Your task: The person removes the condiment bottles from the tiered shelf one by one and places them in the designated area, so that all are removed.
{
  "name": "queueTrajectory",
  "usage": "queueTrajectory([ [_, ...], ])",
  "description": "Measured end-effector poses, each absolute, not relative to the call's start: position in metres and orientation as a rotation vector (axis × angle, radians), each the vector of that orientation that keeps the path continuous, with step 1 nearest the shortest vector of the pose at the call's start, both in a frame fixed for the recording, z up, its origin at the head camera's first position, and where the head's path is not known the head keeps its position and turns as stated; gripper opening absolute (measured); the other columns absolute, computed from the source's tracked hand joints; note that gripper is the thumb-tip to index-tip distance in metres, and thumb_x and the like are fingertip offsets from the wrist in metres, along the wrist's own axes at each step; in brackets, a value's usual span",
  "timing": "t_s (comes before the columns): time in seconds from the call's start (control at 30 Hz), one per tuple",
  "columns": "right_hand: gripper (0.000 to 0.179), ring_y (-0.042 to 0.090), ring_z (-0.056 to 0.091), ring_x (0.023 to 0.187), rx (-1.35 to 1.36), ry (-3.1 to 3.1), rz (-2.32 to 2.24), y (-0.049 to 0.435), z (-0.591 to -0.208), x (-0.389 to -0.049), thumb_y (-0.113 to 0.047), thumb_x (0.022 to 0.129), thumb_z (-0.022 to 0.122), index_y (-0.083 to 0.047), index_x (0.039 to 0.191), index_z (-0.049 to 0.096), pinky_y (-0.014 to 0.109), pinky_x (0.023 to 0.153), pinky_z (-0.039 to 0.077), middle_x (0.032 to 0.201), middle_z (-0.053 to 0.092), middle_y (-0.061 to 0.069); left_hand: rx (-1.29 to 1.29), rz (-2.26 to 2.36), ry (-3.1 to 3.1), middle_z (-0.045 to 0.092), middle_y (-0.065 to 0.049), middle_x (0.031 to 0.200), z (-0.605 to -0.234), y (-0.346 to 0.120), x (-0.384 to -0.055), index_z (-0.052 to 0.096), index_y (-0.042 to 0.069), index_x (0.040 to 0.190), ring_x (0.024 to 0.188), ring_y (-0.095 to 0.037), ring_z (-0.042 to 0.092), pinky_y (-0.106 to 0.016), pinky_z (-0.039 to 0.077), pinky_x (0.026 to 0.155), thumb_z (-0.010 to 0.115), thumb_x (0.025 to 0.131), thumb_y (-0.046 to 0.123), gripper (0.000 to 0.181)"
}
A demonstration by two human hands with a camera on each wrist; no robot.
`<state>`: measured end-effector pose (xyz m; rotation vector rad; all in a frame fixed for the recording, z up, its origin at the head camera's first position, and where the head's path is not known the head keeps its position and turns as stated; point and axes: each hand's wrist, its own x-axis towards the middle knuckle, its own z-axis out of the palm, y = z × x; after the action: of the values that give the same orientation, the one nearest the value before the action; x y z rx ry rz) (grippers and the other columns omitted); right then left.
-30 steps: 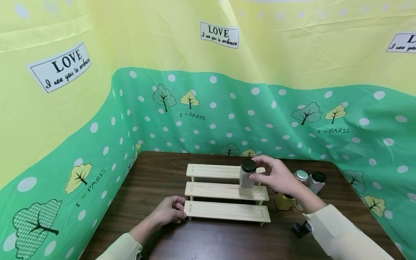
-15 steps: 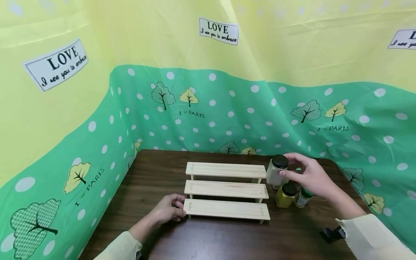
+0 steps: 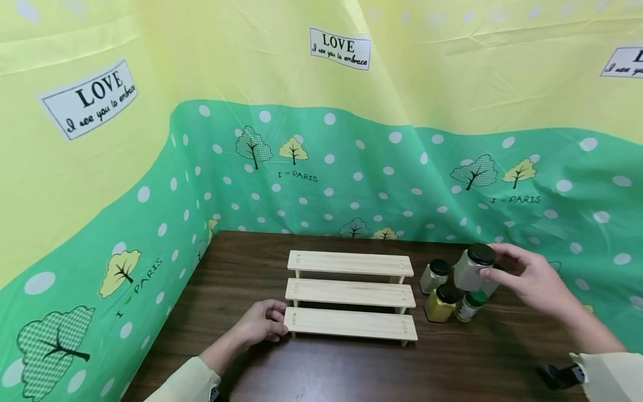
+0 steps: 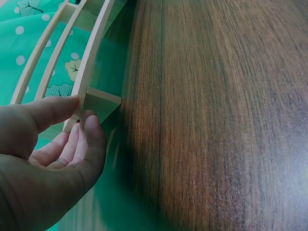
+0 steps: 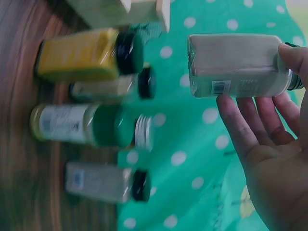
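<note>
Near the right side of the table, my right hand (image 3: 534, 282) holds up a clear spice jar (image 3: 467, 274) with a black lid and greyish contents. In the right wrist view the thumb and fingers grip this jar, which is off the table. My left hand (image 3: 261, 322) pinches the left end of the front board of a three-step wooden rack (image 3: 351, 325); the left wrist view shows the thumb against the board (image 4: 86, 72). Below the held jar stand a yellow jar (image 3: 438, 310), a green-lidded bottle (image 3: 468, 309) and a black-lidded jar (image 3: 432, 279).
The right wrist view also shows another black-lidded jar (image 5: 98, 182) and a silver lid (image 5: 143, 131) partly behind the green-lidded bottle. A patterned green and yellow cloth (image 3: 321, 167) rises around the back and sides of the dark wooden table (image 3: 321, 371).
My right hand has carried the spice jar from the right end of the rack rightward, over the other jars. My left hand has stayed at the rack's left end.
</note>
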<state>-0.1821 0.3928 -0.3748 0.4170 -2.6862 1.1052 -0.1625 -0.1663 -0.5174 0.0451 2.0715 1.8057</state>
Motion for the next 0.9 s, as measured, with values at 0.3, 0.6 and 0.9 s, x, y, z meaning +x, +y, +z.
queueTrajectory([
  [0.3,0.042,-0.001,0.063,0.080,0.244,-2.708,1.117,0.437,-0.391,-0.176,-0.014,0.092,0.078,-0.012,0.131,0.062,0.020,0.060,0.051,0.095,0.068,-0.021,0.038,1.798,2.076,0.059,-0.015,0.098,-0.519,-0.167,-0.162,0.050,-0.012,0.134,0.073,-0.020,0.066,-0.035,0.060,0.064,0.074,0.079,-0.011,0.060],
  [0.6,0.032,-0.006,0.064,0.083,0.169,-2.746,1.186,0.461,-0.406,-0.175,-0.014,0.095,0.074,-0.018,0.124,0.063,0.019,0.061,0.053,0.095,0.068,-0.029,0.046,1.804,2.073,0.059,-0.015,0.099,-0.518,-0.168,-0.161,0.050,-0.013,0.135,0.074,-0.019,0.065,-0.035,0.061,0.065,0.074,0.079,-0.010,0.061],
  [0.9,0.034,-0.004,0.068,0.086,0.191,-2.772,1.271,0.477,-0.429,-0.176,-0.010,0.096,0.072,-0.012,0.128,0.063,0.021,0.064,0.058,0.099,0.073,-0.023,0.056,1.807,2.062,0.060,-0.015,0.099,-0.522,-0.169,-0.164,0.050,-0.012,0.136,0.075,-0.019,0.065,-0.036,0.061,0.066,0.075,0.079,-0.010,0.062],
])
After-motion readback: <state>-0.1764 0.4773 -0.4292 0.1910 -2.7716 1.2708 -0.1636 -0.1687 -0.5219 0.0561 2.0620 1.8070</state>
